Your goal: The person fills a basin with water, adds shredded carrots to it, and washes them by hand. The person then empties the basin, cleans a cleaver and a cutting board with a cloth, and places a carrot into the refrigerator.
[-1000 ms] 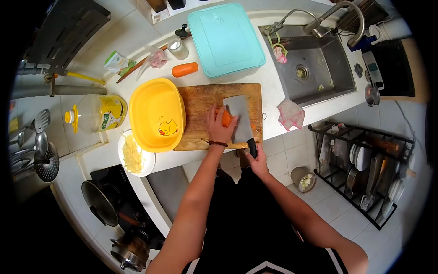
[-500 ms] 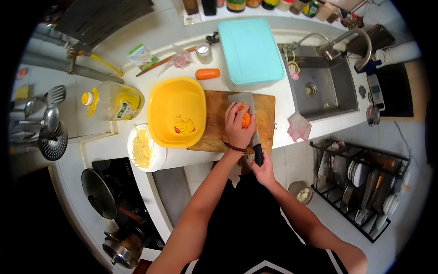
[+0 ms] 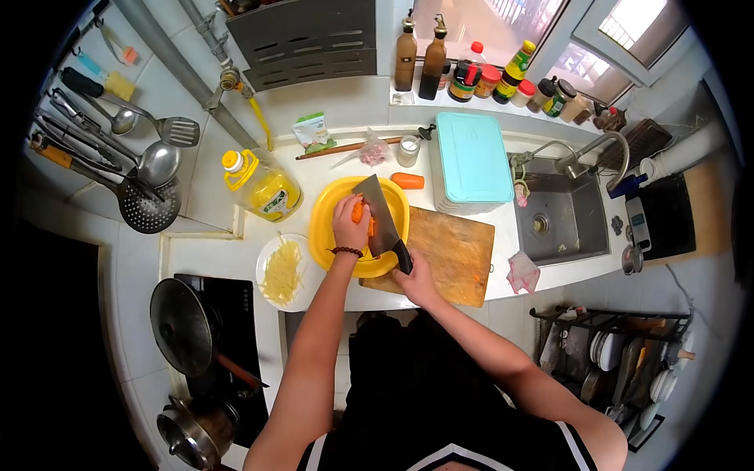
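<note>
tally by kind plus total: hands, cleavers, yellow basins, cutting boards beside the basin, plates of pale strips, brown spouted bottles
Hands (left hand, right hand): 2
Cleavers: 1
Yellow basins: 1
Cutting boards: 1
Plates: 1
Brown bottles: 2
Total: 8

No text readable; labels on oil jug [image 3: 275, 200], sauce bottle [image 3: 514, 72] illegible

A bright window [image 3: 503, 27] and white-tiled walls [image 3: 330, 104] surround a pale tiled floor [image 3: 514, 314].

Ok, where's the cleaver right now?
In the head view, the cleaver is near the centre, its blade over the yellow basin just right of the left hand, its black handle in the right hand.
</note>
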Demonstrator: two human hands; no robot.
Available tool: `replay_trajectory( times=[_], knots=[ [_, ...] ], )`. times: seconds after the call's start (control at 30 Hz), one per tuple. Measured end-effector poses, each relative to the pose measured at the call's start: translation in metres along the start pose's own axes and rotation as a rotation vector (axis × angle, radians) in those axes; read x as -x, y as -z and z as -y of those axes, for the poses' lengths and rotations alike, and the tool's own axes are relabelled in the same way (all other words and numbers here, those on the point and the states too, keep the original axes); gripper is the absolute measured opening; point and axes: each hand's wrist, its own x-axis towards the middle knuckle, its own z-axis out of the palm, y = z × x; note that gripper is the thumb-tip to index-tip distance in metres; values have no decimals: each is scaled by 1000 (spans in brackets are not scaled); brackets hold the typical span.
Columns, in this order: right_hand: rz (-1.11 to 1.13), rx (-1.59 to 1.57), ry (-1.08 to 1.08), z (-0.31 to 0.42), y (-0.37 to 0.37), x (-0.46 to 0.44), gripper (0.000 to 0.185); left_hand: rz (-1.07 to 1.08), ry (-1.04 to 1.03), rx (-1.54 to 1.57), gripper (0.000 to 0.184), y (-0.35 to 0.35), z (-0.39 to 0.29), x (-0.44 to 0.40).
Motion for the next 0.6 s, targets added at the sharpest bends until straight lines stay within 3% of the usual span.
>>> replay_trajectory(
  times=[0.1, 0.17, 0.3, 0.37, 0.5, 0.6],
  knots=[
    [-52, 41, -14, -2, 2, -5, 26, 59, 37, 9, 21, 2, 36, 5],
    [-96, 148, 21, -9, 5, -5, 25, 238, 83, 39, 19, 1, 62, 13],
    [-90, 203, -45, 3, 9, -3, 26, 155, 115, 74, 16, 21, 33, -3],
    [-76, 220, -51, -4, 7, 0, 25, 229, -167, 76, 14, 33, 8, -7],
    [-65, 124, -122, 23, -4, 8, 25, 381, -192, 180, 10, 33, 8, -2],
    [-77, -5, -246, 35, -10, 8, 26, 354, -43, 107, 7, 25, 54, 9]
  ],
)
